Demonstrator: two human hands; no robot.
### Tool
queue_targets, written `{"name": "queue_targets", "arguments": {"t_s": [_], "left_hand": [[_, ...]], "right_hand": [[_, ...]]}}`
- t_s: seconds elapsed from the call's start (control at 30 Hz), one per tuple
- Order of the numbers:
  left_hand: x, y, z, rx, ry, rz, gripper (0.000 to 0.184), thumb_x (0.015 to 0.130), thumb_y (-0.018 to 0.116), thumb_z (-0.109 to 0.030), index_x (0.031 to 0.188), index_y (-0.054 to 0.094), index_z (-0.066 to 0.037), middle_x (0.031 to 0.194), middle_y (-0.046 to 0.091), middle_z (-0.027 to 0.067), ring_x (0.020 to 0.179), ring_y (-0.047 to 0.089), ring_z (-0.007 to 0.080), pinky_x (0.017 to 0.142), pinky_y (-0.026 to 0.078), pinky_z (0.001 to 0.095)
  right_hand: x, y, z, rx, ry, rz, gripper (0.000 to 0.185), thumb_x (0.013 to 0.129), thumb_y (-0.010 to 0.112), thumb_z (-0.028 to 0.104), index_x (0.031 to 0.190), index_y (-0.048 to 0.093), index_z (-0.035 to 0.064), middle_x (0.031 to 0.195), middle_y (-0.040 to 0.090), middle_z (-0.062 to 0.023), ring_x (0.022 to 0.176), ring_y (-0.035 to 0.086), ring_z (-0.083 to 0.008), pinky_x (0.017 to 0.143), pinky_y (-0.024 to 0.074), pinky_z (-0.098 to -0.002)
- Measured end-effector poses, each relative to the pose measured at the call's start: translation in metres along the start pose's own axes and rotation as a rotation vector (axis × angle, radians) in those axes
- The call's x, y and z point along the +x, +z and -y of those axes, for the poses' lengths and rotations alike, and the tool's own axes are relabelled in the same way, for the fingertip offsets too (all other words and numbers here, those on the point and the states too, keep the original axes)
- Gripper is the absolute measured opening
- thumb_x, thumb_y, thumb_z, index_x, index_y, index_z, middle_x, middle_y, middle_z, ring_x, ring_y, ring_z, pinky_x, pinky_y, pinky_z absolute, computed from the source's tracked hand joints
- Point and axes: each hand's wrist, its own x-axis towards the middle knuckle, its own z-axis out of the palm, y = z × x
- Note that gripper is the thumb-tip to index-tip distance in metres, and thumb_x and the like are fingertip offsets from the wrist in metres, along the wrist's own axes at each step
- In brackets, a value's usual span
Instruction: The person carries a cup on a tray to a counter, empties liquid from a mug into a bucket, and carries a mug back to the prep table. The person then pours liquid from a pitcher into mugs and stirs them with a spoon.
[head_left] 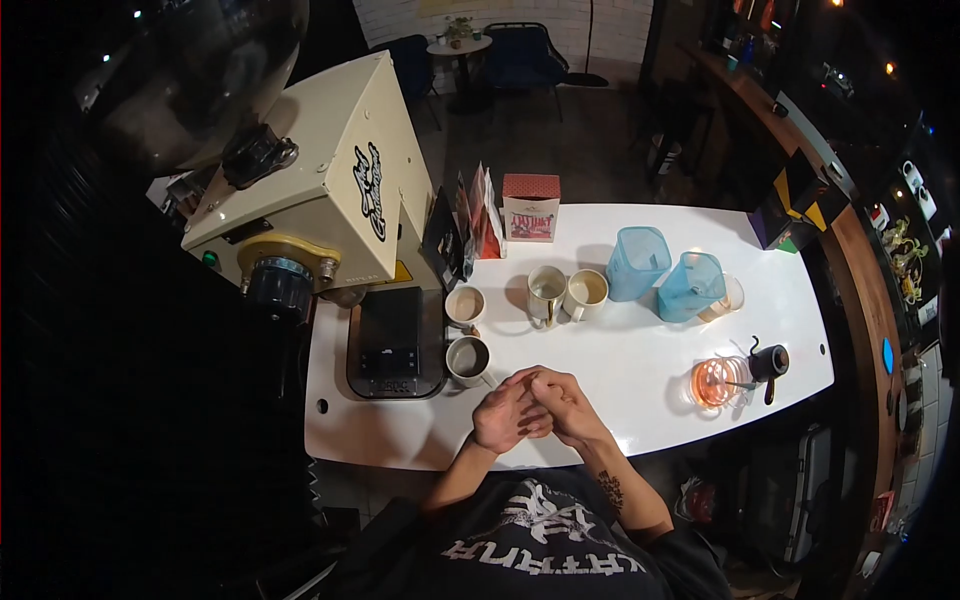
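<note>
My left hand and my right hand are clasped together over the table's front edge. The fingers of both are bent and pressed into each other, and I see no object between them. Some fingertips are hidden in the clasp. Closest to them, just to the left, is a grey mug with its handle toward my hands. A pale cup stands behind it. Farther back, two cream mugs stand side by side.
A cream coffee grinder rises at left, beside a black scale. Two blue translucent containers, a glass server with amber liquid and a black-topped vessel stand right on the white table. A red-and-white box is behind.
</note>
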Motion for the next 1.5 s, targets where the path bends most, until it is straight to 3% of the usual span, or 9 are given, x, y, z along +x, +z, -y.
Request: {"name": "queue_targets", "arguments": {"t_s": [0.37,0.57,0.67,0.8,1.0,1.07,1.23,1.4,1.5], "left_hand": [[0.0,0.002,0.003,0.133,-0.018,-0.044,0.059,0.081,0.055,-0.062,0.105,0.047,-0.008,0.077,0.042,0.0017,0.066,0.044,0.014,0.055,0.036,0.0273],[0.007,-0.003,-0.009,0.409,-0.042,0.355,0.062,0.091,0.046,-0.059,0.093,0.058,0.002,0.073,0.058,0.0074,0.06,0.057,0.0166,0.056,0.044,0.0257],[0.006,0.008,-0.008,0.66,-0.089,0.269,0.058,0.093,0.047,-0.05,0.083,0.06,0.005,0.078,0.067,0.0155,0.063,0.065,0.0206,0.053,0.048,0.0258],[0.003,0.004,0.001,0.723,-0.05,0.125,0.05,0.092,0.052,-0.044,0.074,0.059,0.003,0.074,0.068,0.0166,0.063,0.068,0.0212,0.049,0.048,0.0256],[0.017,-0.02,0.025,0.927,0.055,-0.028,0.054,0.086,0.061,-0.048,0.087,0.052,0.006,0.056,0.06,0.0165,0.046,0.065,0.0255,0.029,0.047,0.0286],[0.039,-0.044,0.052,1.008,0.723,0.003,0.049,0.083,0.062,-0.052,0.077,0.047,-0.006,0.058,0.037,-0.0011,0.05,0.036,0.0111,0.045,0.03,0.0285],[0.018,-0.005,0.017,0.982,0.287,-0.254,0.042,0.086,0.062,-0.035,0.065,0.049,-0.002,0.05,0.055,0.0095,0.038,0.057,0.0182,0.029,0.043,0.026],[0.004,-0.027,-0.019,1.156,-0.054,0.022,0.04,0.094,0.059,-0.033,0.1,0.064,0.006,0.074,0.066,0.0096,0.072,0.068,0.0142,0.065,0.054,0.0274],[-0.008,-0.022,-0.047,1.533,0.268,-0.37,0.033,0.086,0.068,-0.018,0.113,0.064,-0.001,0.103,0.067,0.0124,0.093,0.063,0.0203,0.082,0.05,0.0331]], "right_hand": [[0.002,0.0,-0.005,-0.107,-0.072,-0.156,0.035,0.095,0.059,0.03,0.103,0.062,-0.0043,0.11,0.064,-0.0138,0.068,0.062,-0.0109,0.052,0.0533,-0.0232],[0.007,-0.004,0.01,0.323,0.16,0.083,0.091,0.092,0.025,0.071,0.114,0.058,-0.0112,0.12,0.06,-0.0192,0.077,0.067,-0.0222,0.061,0.0557,-0.0296],[0.008,-0.005,0.016,-0.293,0.252,0.235,0.088,0.092,0.025,0.07,0.099,0.069,-0.0061,0.093,0.068,-0.0164,0.065,0.064,-0.0212,0.06,0.0544,-0.0337],[0.012,0.013,0.009,-0.456,0.106,-0.066,0.048,0.094,0.057,0.034,0.067,0.068,-0.0038,0.063,0.065,-0.0092,0.054,0.059,-0.0138,0.05,0.0472,-0.0277],[0.017,0.019,0.003,-0.489,-0.082,-0.187,0.044,0.09,0.055,0.029,0.06,0.064,-0.0032,0.055,0.06,-0.0081,0.05,0.055,-0.0132,0.049,0.0445,-0.0272],[0.018,0.018,0.002,-0.503,-0.091,-0.214,0.045,0.089,0.055,0.031,0.061,0.064,-0.0034,0.054,0.059,-0.008,0.051,0.055,-0.0132,0.049,0.0443,-0.0279],[0.026,0.005,-0.012,-0.499,-0.033,-0.185,0.043,0.09,0.046,0.026,0.064,0.061,-0.0051,0.055,0.058,-0.0086,0.051,0.055,-0.0146,0.05,0.0446,-0.0281],[0.034,-0.027,-0.018,-0.384,-0.169,-0.281,0.024,0.09,0.044,0.014,0.095,0.059,-0.0044,0.083,0.064,-0.0115,0.076,0.061,-0.0192,0.066,0.0486,-0.0314],[0.031,-0.063,-0.021,-0.348,-0.259,-0.456,0.024,0.073,0.04,-0.012,0.087,0.055,-0.0004,0.074,0.057,-0.0063,0.073,0.058,-0.0172,0.067,0.0475,-0.0298]]}}
